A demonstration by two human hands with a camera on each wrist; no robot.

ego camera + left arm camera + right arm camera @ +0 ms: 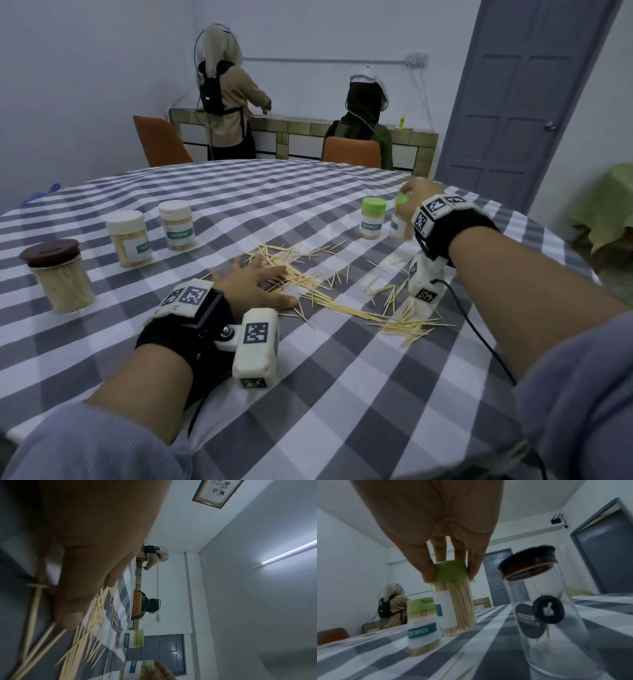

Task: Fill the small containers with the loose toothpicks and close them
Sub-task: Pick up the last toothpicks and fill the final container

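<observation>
The room is dim and bluish, lit evenly from overhead by a fluorescent tube [289, 553] that flares white in the left wrist view, so shadows on the checked table [342, 394] are soft and faint beneath the jars and arms. The head view is fairly sharp in the middle, but its wide lens bows the table edge and tilts the door [513, 96]. Both wrist views are softer and noisier: the left hand [82, 545] fills its picture as a dark out-of-focus mass, and the dark-lidded jar [544, 601] is smeared by motion blur.
</observation>
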